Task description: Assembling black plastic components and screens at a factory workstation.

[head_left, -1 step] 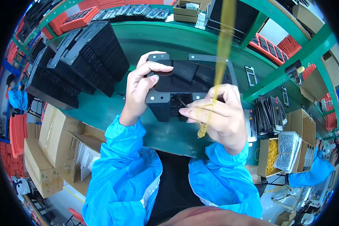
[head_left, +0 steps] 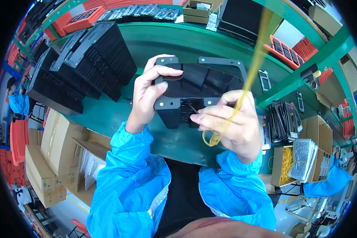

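Note:
A glossy black screen panel [head_left: 198, 81] lies on top of a stack of black frames [head_left: 168, 113] at the middle of the bench. My left hand [head_left: 146, 89] is closed on the panel's left end, index finger over its top and thumb at the near corner. Just below the panel's near edge, my right hand [head_left: 234, 123] pinches a thin pointed metal tool [head_left: 193, 108]. Its tip reaches the gap in the stack's near side; whether it touches the panel is hidden. A yellow cord [head_left: 246, 87], blurred, hangs from above and loops beside the right fingers.
Tall stacks of black frames [head_left: 101, 59] stand at the left, above cardboard boxes [head_left: 61, 142]. To the right are a green post [head_left: 305, 73], upright thin black frames [head_left: 283, 121] and a box of yellow bands [head_left: 281, 168]. Co-workers in blue sit at both sides.
The yellow cord has swung to the right, and its lower loop has opened out. Both hands stay nearly in place on the panel and the tool.

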`<action>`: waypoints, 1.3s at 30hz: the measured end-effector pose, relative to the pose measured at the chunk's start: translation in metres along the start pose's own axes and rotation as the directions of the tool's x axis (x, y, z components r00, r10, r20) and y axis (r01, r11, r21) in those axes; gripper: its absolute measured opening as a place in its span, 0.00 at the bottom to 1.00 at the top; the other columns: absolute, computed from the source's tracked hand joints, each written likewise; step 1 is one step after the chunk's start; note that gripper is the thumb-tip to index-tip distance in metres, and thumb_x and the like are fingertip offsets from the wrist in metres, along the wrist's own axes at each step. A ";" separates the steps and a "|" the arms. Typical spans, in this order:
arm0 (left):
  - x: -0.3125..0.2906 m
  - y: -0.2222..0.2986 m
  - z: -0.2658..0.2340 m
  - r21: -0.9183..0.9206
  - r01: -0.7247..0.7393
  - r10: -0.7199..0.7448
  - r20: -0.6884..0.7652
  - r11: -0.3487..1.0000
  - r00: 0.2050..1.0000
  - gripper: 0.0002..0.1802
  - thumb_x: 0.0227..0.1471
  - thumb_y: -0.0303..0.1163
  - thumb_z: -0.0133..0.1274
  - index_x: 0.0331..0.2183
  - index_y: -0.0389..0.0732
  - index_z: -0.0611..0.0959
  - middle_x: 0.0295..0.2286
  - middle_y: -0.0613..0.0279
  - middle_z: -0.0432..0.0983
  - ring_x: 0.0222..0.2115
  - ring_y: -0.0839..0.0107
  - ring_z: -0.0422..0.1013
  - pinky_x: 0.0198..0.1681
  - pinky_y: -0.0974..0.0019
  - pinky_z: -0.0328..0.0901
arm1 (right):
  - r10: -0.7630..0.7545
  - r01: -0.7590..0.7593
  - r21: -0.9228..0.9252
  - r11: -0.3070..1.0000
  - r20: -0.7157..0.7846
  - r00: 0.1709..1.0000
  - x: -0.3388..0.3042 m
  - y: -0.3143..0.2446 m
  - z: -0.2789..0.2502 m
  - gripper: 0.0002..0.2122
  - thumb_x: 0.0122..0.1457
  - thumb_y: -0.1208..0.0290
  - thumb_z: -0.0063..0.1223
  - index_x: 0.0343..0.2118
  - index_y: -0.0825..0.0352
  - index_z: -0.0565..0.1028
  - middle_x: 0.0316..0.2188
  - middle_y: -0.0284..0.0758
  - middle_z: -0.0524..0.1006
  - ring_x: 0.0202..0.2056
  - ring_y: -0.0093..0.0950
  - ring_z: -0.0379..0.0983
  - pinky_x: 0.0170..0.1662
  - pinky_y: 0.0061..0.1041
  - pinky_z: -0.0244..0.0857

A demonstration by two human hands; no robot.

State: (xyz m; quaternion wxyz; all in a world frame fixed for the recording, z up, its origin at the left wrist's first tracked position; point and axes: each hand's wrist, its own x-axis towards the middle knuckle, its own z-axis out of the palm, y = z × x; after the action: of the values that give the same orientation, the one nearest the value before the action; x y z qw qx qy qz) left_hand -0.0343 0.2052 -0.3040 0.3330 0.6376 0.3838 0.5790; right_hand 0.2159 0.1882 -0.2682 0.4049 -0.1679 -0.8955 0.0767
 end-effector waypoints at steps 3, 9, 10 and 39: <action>-0.008 -0.007 -0.009 0.021 -0.169 0.165 0.126 0.985 0.978 0.35 0.36 0.45 0.60 0.48 0.37 0.83 0.52 0.47 0.68 0.57 0.56 0.64 0.61 0.55 0.57 | -0.009 0.006 -0.200 0.980 -0.013 1.000 -0.002 -0.004 -0.002 0.16 0.40 0.67 0.63 0.36 0.55 0.86 0.33 0.21 0.82 0.34 0.28 0.70 0.38 0.29 0.61; -0.011 -0.009 -0.009 0.165 -0.234 0.216 0.119 0.958 0.969 0.43 0.27 0.50 0.69 0.48 0.39 0.83 0.50 0.48 0.68 0.57 0.55 0.64 0.60 0.53 0.60 | -0.029 0.032 -0.191 0.981 0.020 0.999 -0.006 -0.002 -0.009 0.15 0.41 0.67 0.63 0.36 0.53 0.86 0.35 0.20 0.82 0.36 0.28 0.71 0.41 0.30 0.63; -0.010 -0.010 -0.010 0.182 -0.249 0.230 0.118 0.951 0.966 0.44 0.26 0.51 0.70 0.48 0.39 0.83 0.50 0.49 0.68 0.57 0.55 0.63 0.59 0.54 0.61 | -0.032 0.038 -0.214 0.976 0.030 0.999 -0.005 -0.002 -0.008 0.15 0.41 0.67 0.63 0.36 0.54 0.86 0.35 0.21 0.82 0.36 0.28 0.71 0.41 0.31 0.63; -0.106 -0.134 -0.057 0.835 0.197 -0.087 -0.178 0.514 0.980 0.45 0.29 0.37 0.73 0.53 0.42 0.76 0.50 0.42 0.64 0.53 0.44 0.62 0.58 0.49 0.61 | 0.562 -0.577 0.182 0.796 -0.574 0.595 -0.032 0.115 -0.023 0.10 0.69 0.74 0.49 0.48 0.69 0.79 0.37 0.40 0.83 0.37 0.28 0.80 0.42 0.25 0.72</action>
State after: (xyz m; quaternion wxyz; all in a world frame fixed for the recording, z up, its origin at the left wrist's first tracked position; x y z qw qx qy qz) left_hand -0.1089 0.1754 -0.4652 0.0047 0.6513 0.6857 0.3249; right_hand 0.2804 0.2840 -0.3074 0.6193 -0.4646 -0.6186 0.1341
